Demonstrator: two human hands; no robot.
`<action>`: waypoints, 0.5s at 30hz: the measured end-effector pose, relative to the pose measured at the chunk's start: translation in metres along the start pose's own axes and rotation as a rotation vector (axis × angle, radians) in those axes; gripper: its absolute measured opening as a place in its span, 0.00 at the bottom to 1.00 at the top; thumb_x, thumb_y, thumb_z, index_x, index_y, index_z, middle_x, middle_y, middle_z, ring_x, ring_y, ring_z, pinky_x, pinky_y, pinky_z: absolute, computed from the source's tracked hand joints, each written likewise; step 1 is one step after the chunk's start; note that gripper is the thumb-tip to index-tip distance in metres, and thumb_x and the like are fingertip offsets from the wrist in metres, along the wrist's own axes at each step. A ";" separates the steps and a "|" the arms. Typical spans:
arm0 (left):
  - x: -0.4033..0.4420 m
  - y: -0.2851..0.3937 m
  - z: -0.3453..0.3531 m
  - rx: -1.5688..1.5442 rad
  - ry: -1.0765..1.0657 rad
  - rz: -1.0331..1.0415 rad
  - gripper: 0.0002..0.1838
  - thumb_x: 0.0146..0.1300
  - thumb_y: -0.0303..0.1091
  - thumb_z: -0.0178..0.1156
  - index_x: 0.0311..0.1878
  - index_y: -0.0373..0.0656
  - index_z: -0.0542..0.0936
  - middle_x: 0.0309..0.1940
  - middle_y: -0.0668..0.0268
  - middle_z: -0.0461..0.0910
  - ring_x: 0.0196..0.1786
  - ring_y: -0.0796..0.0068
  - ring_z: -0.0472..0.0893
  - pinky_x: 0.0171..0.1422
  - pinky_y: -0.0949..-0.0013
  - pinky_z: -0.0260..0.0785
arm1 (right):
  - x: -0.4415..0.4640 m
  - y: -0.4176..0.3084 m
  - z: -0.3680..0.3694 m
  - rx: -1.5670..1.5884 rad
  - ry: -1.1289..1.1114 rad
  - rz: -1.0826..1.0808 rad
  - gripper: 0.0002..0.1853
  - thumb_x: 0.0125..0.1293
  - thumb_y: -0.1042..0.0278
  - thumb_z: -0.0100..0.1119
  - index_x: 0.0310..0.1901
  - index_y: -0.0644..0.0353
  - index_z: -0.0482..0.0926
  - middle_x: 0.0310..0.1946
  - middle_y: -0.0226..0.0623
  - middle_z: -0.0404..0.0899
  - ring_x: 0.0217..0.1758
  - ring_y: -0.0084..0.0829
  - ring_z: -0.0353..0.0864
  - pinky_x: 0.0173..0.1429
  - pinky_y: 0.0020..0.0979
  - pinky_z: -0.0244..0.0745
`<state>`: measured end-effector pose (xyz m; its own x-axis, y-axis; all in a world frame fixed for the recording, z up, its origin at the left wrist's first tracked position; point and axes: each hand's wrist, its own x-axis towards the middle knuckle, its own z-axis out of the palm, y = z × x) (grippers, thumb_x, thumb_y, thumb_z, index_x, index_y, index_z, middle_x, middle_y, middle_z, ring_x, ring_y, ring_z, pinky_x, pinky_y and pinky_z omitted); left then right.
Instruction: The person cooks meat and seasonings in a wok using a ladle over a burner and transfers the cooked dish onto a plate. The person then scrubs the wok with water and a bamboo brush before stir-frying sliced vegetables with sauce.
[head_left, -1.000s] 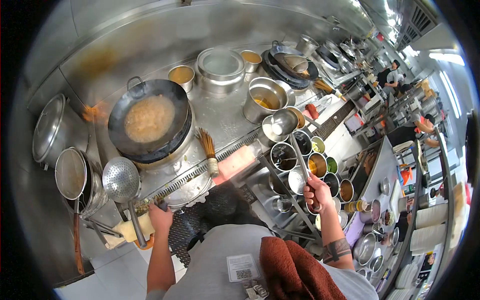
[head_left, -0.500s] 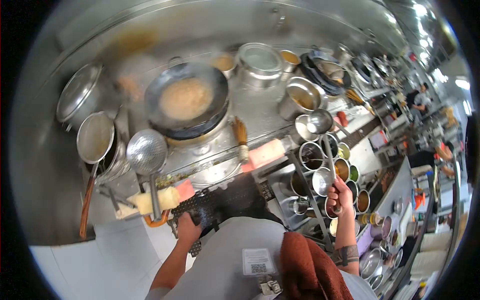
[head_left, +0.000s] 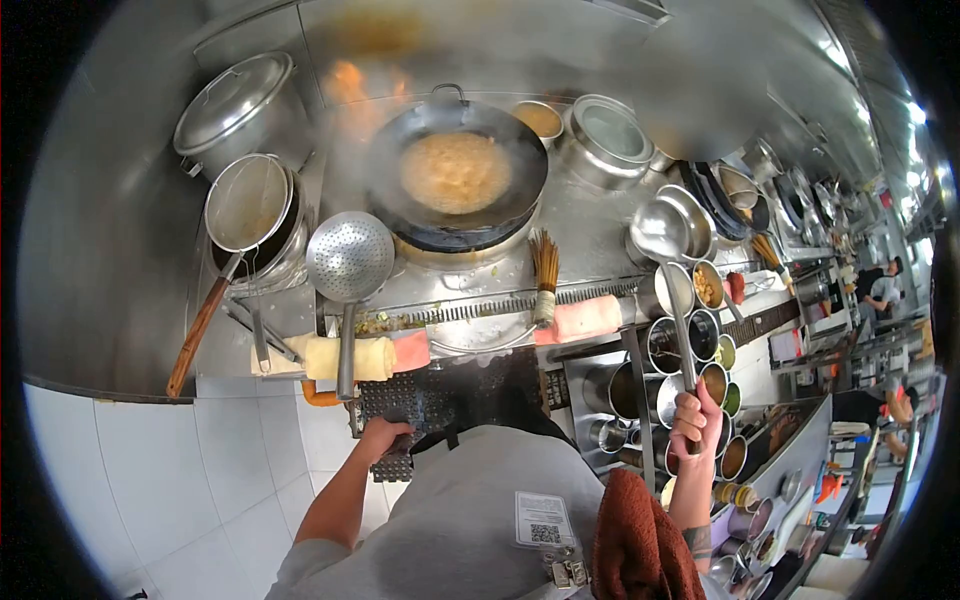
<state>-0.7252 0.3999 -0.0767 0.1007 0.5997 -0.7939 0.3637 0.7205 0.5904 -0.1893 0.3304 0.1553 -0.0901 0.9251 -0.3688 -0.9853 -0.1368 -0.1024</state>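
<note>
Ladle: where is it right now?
In the head view, the ladle is on the right, gripped in the right hand, beyond the wok and the brush.

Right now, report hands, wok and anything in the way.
Right hand gripping ladle; left hand by black mat, grip unclear. Wok on stove, brown liquid inside. Skimmer beside wok, no tool over the liquid.
</note>
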 end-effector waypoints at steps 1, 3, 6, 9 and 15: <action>0.000 0.009 0.004 -0.008 0.005 -0.006 0.18 0.53 0.39 0.75 0.36 0.32 0.86 0.32 0.60 0.86 0.31 0.73 0.83 0.38 0.64 0.74 | 0.016 0.011 0.026 0.042 0.110 -0.017 0.23 0.83 0.50 0.38 0.38 0.62 0.70 0.21 0.30 0.66 0.14 0.22 0.59 0.15 0.26 0.60; -0.002 0.026 0.013 -0.340 -0.086 0.073 0.14 0.58 0.38 0.72 0.40 0.37 0.87 0.32 0.67 0.85 0.32 0.75 0.82 0.38 0.67 0.73 | 0.058 -0.001 0.021 -0.019 -0.020 0.234 0.22 0.83 0.48 0.39 0.38 0.59 0.70 0.17 0.28 0.63 0.11 0.22 0.55 0.13 0.25 0.55; -0.014 0.075 0.029 -0.499 -0.104 0.119 0.13 0.62 0.39 0.70 0.44 0.42 0.86 0.34 0.72 0.84 0.35 0.76 0.83 0.41 0.69 0.74 | 0.139 0.001 0.036 -0.259 -0.141 0.356 0.18 0.83 0.50 0.41 0.41 0.54 0.71 0.19 0.28 0.64 0.13 0.20 0.56 0.12 0.23 0.51; -0.009 0.104 0.040 -0.638 -0.194 0.195 0.17 0.70 0.45 0.64 0.56 0.46 0.80 0.47 0.66 0.84 0.45 0.74 0.83 0.48 0.64 0.76 | 0.217 0.018 0.063 -0.483 0.056 0.239 0.09 0.82 0.59 0.44 0.57 0.41 0.72 0.25 0.28 0.65 0.17 0.18 0.60 0.12 0.20 0.51; 0.000 0.206 0.068 -1.009 -0.254 0.238 0.23 0.79 0.57 0.46 0.60 0.48 0.74 0.49 0.67 0.82 0.53 0.70 0.83 0.59 0.60 0.77 | 0.325 0.042 0.090 -1.550 0.149 0.162 0.27 0.78 0.65 0.50 0.76 0.46 0.64 0.24 0.27 0.70 0.17 0.20 0.66 0.17 0.27 0.64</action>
<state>-0.5871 0.5249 0.0349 0.3005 0.7568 -0.5804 -0.6142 0.6191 0.4893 -0.2727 0.6569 0.1145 -0.0697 0.8358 -0.5446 0.1457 -0.5315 -0.8344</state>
